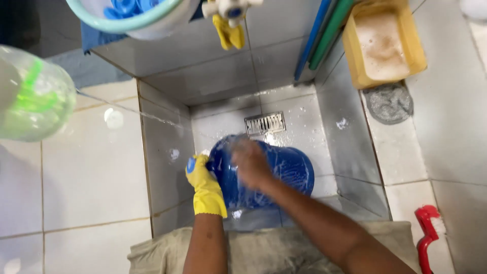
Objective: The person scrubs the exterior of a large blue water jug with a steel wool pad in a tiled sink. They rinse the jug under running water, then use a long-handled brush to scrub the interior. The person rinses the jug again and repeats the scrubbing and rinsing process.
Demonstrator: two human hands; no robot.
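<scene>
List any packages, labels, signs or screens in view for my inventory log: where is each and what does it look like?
Clear plastic bottle: upper left, on the tiled ledge, rounded, with green blurred inside; no label can be made out.
Yellow tub: upper right ledge, rectangular, holding foamy liquid; unlabelled.
No signs or screens.

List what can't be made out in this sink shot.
Head view only:
- Right hand: motion-blurred; anything it holds can't be told.
- Blue bottle: its lower part hidden by both arms.
- Left hand: yellow glove covers it.
- Red brush: cut off by bottom edge.
</scene>
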